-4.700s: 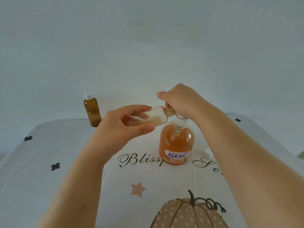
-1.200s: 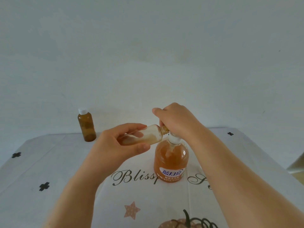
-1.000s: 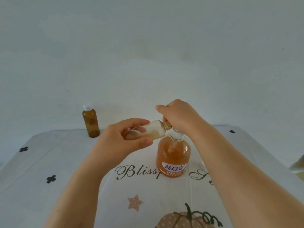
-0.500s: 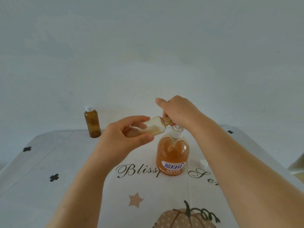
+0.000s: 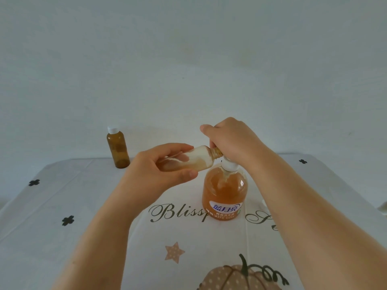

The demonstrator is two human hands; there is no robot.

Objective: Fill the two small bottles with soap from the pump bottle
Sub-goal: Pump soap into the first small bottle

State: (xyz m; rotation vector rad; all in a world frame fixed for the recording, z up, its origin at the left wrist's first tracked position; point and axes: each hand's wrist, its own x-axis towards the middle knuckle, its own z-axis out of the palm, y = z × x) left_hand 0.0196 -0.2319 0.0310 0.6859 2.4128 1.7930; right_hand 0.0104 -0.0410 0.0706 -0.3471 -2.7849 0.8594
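Pump bottle point(image 5: 225, 195): orange soap, upright, mid-table point(image 5: 62, 195). Small bottle 1 point(image 5: 199, 159): clear, uncapped, held near-horizontal, partly filled, neck at pump head. Small bottle 2 point(image 5: 118, 148): amber, white-capped, upright, far left.

A: Pump bottle point(image 5: 224, 191) nozzle?
B: Hidden under right grip point(image 5: 229, 140). Small bottle point(image 5: 196, 159) mouth too.
A: Right edge?
B: Pale thing point(image 5: 383, 208), cut off, can't tell. Pumpkin print point(image 5: 236, 277) cropped at bottom.

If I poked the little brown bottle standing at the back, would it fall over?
Probably: the little brown bottle stands tall on a narrow base, so a poke near its white cap would likely tip it. Being round, it might then roll across the tablecloth. It looks small, so probably light.
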